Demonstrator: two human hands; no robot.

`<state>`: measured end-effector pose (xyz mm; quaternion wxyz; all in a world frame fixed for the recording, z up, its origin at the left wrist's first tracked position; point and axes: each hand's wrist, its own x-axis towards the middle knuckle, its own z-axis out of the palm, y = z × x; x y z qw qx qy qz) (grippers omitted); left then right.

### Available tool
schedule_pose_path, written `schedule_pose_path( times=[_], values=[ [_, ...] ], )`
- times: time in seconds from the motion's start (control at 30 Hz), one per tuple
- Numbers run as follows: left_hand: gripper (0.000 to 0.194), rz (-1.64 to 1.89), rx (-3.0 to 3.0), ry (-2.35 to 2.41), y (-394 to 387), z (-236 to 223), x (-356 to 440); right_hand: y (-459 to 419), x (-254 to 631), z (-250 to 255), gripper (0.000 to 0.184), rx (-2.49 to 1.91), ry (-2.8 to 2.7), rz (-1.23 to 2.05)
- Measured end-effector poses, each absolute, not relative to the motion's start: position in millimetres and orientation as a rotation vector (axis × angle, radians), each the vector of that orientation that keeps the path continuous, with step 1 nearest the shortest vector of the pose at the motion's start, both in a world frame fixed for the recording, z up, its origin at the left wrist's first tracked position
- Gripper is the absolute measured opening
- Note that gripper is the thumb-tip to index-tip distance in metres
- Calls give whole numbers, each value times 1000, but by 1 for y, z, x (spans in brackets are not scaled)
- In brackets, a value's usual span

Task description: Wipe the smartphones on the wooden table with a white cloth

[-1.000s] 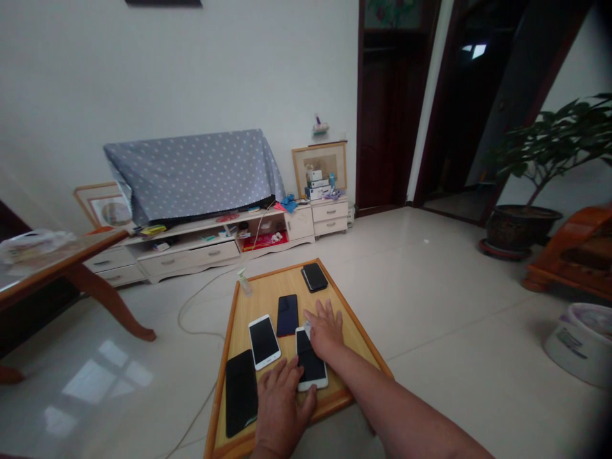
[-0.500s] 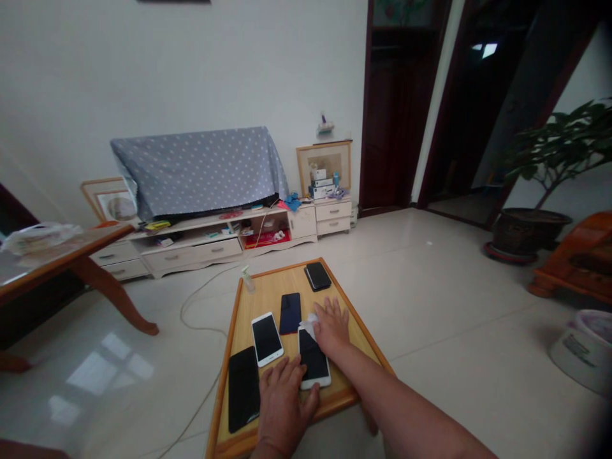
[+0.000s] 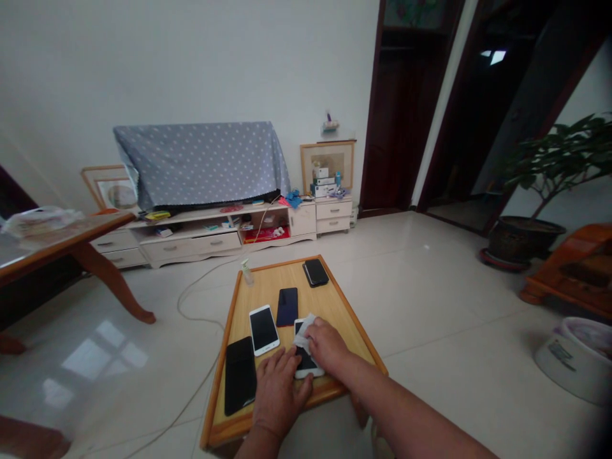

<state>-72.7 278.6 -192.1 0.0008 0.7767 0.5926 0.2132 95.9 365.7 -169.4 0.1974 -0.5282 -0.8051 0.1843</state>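
A low wooden table [image 3: 344,312] stands on the floor in front of me with several phones on it. My right hand [image 3: 322,344] presses a white cloth [image 3: 303,333] onto a white-framed phone [image 3: 303,362]. My left hand [image 3: 278,389] lies flat at that phone's near edge, its fingers resting on it. To the left are another white phone [image 3: 263,329] and a large black phone [image 3: 240,375]. A dark blue phone [image 3: 287,306] and a black phone [image 3: 316,272] lie farther back. A small spray bottle [image 3: 247,272] stands at the far left corner.
A cable [image 3: 191,319] runs across the tiled floor left of the low table. A wooden table [image 3: 62,248] stands at the left, a TV cabinet [image 3: 191,239] with a covered screen behind. A potted plant [image 3: 526,229] and a white bucket [image 3: 574,357] sit at the right.
My right hand has slid back towards me along the white-framed phone with the cloth now showing under its fingers. The left hand has stayed at the phone's near edge.
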Motion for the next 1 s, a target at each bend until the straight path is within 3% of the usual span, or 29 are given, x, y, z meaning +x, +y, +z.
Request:
schedule_pose_path(
  times=[0.2,0.37,0.6,0.8,1.0],
  values=[
    [32,654,2443,1858,278,-191,-72,353,106,-166,18,-1358,-2392,613],
    [35,669,2440,1859,277,-192,-71,352,113,-162,29,-1377,-2464,391],
    [71,859,2454,1960,280,-210,-73,336,110,-152,36,-1214,-2724,242],
    [76,832,2443,1980,283,-219,-75,329,114,-151,21,-1076,-2806,340],
    [69,735,2412,1968,281,-210,-73,349,126,-159,12,-1390,-2386,531]
  ],
)
